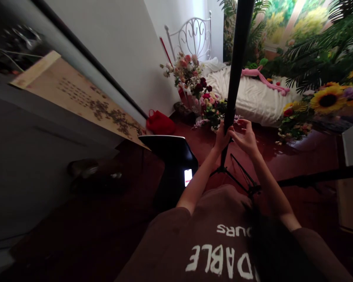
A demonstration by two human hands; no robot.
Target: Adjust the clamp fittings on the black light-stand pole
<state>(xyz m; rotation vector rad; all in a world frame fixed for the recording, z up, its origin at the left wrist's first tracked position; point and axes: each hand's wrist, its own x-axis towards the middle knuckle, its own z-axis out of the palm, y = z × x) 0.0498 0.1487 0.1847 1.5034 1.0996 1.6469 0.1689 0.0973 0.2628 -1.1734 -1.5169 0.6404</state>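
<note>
Head view: left hand point(222, 139) clenched around the black tripod stand pole point(239, 58), which stands upright; right hand point(244, 137) open, fingers spread, just right of the pole

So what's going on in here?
A person is working at a black tripod stand, with their left hand wrapped around its pole and their right hand open right beside it. Beyond them, a big bunch of flowers sits beside a white bed, which has a pink soft toy lying on it.
</note>
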